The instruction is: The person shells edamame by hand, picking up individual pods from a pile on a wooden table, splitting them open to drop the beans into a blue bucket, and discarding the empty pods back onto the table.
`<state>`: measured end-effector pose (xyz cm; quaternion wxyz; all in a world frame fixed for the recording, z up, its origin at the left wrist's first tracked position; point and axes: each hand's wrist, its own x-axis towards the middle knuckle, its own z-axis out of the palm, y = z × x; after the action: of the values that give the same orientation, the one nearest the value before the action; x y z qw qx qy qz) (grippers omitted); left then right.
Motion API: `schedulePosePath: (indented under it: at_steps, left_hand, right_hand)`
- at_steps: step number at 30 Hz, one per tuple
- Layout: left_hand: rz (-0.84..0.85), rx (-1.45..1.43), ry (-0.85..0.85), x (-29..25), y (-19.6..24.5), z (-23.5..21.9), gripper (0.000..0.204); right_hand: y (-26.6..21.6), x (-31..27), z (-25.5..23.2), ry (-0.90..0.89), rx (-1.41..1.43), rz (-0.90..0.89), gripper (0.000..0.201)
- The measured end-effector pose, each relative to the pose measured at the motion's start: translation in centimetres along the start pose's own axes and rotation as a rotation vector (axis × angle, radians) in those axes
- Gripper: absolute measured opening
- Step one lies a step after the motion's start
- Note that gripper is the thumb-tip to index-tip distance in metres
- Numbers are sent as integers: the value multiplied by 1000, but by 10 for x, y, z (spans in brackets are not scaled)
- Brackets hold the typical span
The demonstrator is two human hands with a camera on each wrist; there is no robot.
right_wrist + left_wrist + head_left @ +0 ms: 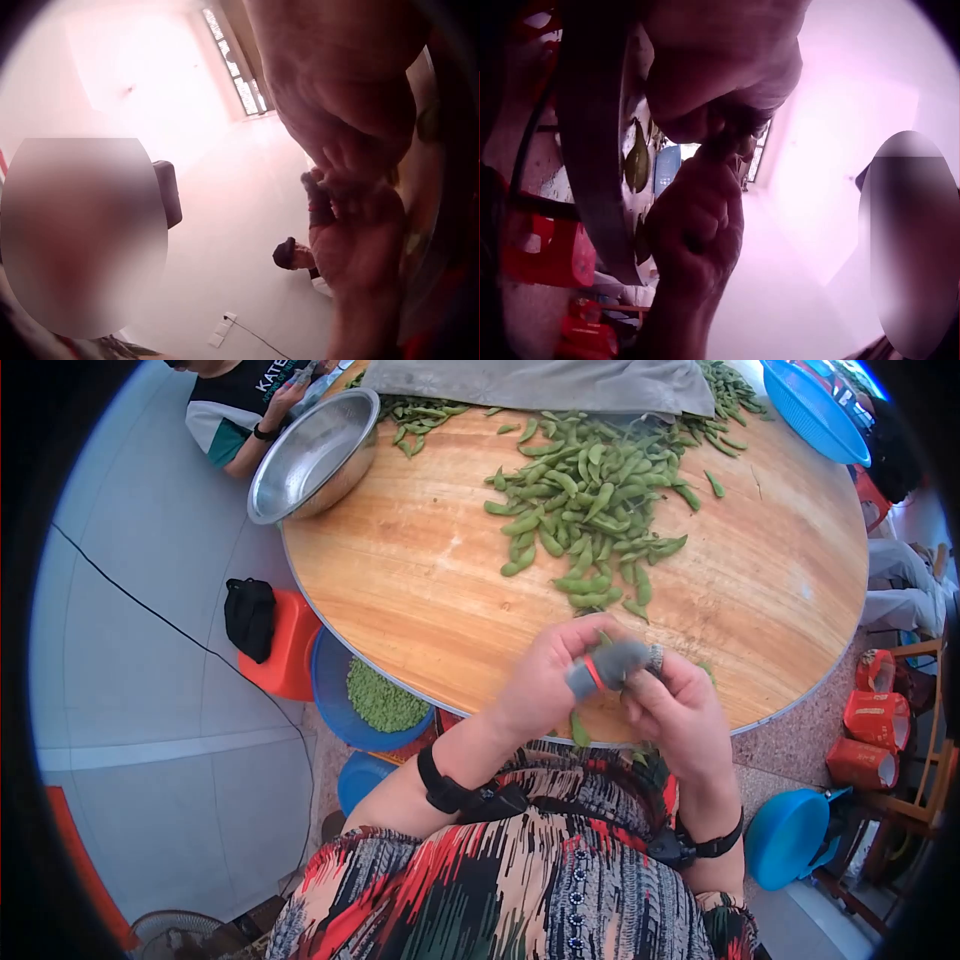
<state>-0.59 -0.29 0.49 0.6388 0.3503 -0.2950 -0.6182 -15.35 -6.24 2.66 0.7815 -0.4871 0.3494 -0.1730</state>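
Note:
Both hands meet above the near edge of the wooden table (440, 590). In the head view the left hand (545, 675) curls its fingers round a green pod (603, 639); its thumb wears a grey cover (618, 660) with a red band. The right hand (685, 715) pinches at the same pod with thumb and forefinger, which largely hide it. Something silvery circles a right finger. Another pod (580, 731) lies below the hands by the edge. Beyond them spreads a pile of green pods (600, 490). The wrist views show the hands touching, dark and blurred.
A metal bowl (315, 455) sits at the table's left edge, a blue basket (815, 410) at the far right, and grey cloth (540, 385) at the back. Below left are a blue basin (330, 695) of shelled beans and a red stool (285, 650). Another person (235, 420) is at far left.

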Motion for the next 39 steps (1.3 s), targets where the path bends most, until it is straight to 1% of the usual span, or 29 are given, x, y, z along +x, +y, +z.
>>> schedulePosePath:
  at_steps: [1,3,4,6,7,9,11,13,15,16,18,19,21,22,23,24,25,26,27,28,29,31,33,34,35,36,37,38,39]
  left_hand:
    - [1,-2,-1,-1,-1,2,14]
    - [43,84,96,-3,-3,3,25]
    - [44,85,97,-4,-3,2,25]
    - [39,79,114,-6,-1,-1,27]
    - [38,76,126,-8,0,-2,28]
    - [56,55,89,-8,4,-9,27]
    - [77,32,45,-11,6,-15,26]
    - [-1,-82,32,-15,9,-19,21]
    - [37,24,78,-13,14,-21,20]
    - [69,126,125,-13,14,-21,19]
    - [71,111,161,-15,14,-25,18]
    - [77,99,199,-16,14,-27,18]
    - [107,116,196,-20,16,-33,19]
    - [135,128,197,-22,16,-35,20]
    - [138,126,201,-23,17,-34,20]
    - [176,410,194,-25,18,-30,19]
    - [209,693,183,-26,18,-27,18]
    - [207,691,185,-29,15,-23,18]
    - [107,614,180,-31,10,-17,16]
    - [10,536,173,-32,7,-14,14]
    - [10,534,171,-32,9,-15,14]
    - [-132,589,131,-31,18,-27,12]
    - [-150,651,163,-29,26,-39,16]
    - [-98,555,235,-28,27,-41,18]
    - [-48,460,304,-28,27,-41,20]
    - [41,716,256,-24,22,-38,19]
    - [42,719,251,-22,21,-31,19]
    - [-86,687,24,-23,23,-21,17]
    - [-212,648,-199,-23,23,-13,15]
  right_hand:
    - [3,1,-2,0,-2,0,14]
    - [9,3,-4,72,-544,-360,14]
    - [6,3,-4,70,-544,-360,14]
    - [-3,2,-1,-9,-43,-41,14]
    - [-4,3,-1,-11,-43,-38,14]
    - [-5,5,-3,-158,347,94,14]
    - [-5,7,-2,-194,407,112,15]
    - [-7,12,-2,-232,464,127,15]
    - [-10,23,-2,44,-202,-50,14]
    - [-11,30,0,44,-200,-46,14]
    - [-15,43,6,326,-819,-620,15]
    - [-14,43,5,327,-818,-623,15]
    - [-10,42,6,384,-1363,-540,20]
    - [-9,40,4,381,-1364,-541,20]
    - [-9,37,1,366,-1192,-517,19]
    - [-9,33,2,349,-1021,-490,18]
    - [-11,27,4,346,-1023,-487,18]
    - [-15,19,8,260,-841,-417,17]
    - [-15,13,10,177,-659,-346,16]
    - [-11,9,10,178,-660,-343,16]
    - [-6,6,9,137,-778,-394,15]
    - [-8,3,2,98,-897,-448,15]
    - [-18,-2,-13,-370,-803,-262,13]
    - [-17,1,-16,-385,-714,-355,14]
    - [-16,9,-14,-383,-709,-355,14]
    - [-17,20,-10,-82,-875,-432,18]
    - [-19,30,-9,231,-1031,-504,24]
    - [-18,38,-10,237,-1030,-508,24]
    - [-17,47,-11,226,-1147,-537,26]
